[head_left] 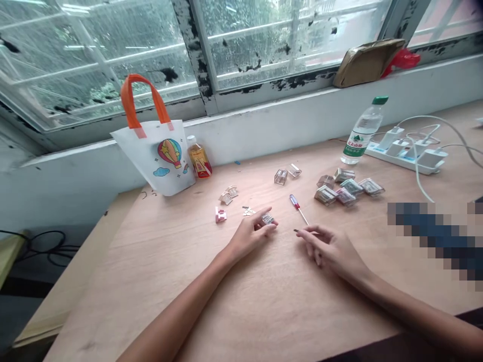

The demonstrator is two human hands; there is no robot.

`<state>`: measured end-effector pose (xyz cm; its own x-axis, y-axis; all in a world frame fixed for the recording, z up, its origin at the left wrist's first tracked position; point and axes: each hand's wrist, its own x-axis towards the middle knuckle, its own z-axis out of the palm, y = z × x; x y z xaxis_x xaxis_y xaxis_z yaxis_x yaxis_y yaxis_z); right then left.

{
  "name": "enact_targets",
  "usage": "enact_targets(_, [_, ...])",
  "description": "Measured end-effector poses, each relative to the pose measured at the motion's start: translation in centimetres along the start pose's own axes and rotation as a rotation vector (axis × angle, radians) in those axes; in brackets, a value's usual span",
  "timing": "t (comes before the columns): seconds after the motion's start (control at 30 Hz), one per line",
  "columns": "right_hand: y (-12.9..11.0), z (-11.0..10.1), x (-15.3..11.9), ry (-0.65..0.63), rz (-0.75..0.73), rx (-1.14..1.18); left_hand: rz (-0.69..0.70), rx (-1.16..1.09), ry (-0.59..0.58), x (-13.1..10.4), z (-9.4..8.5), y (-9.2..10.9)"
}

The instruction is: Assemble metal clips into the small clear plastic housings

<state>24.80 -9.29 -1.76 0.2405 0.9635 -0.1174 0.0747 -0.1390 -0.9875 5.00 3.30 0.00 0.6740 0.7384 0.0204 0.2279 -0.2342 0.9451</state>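
My left hand is closed around a clear plastic pencil sharpener, held just above the wooden table. Between thumb and forefinger, my right hand pinches a small dark flat piece, too small to make out fully. A screwdriver with a red and purple handle lies just beyond my right fingers. Small flat metal blades rest beside my left hand. Farther left are a pink plastic part and some beige plastic parts.
Several clear and tinted sharpeners form a group at the right, and two more sit centrally. A water bottle, a power strip with cables, a white bag and a drink bottle stand along the wall.
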Motion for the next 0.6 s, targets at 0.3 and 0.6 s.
enact_targets(0.3, [-1.3, 3.0, 9.3, -0.086, -0.237, 0.09, -0.048, -0.039, 0.034, 0.4, -0.5, -0.4])
enact_targets(0.6, [-1.6, 1.8, 9.0, -0.438, -0.134, 0.036, 0.001, 0.0, -0.08, 0.3, -0.7, 0.0])
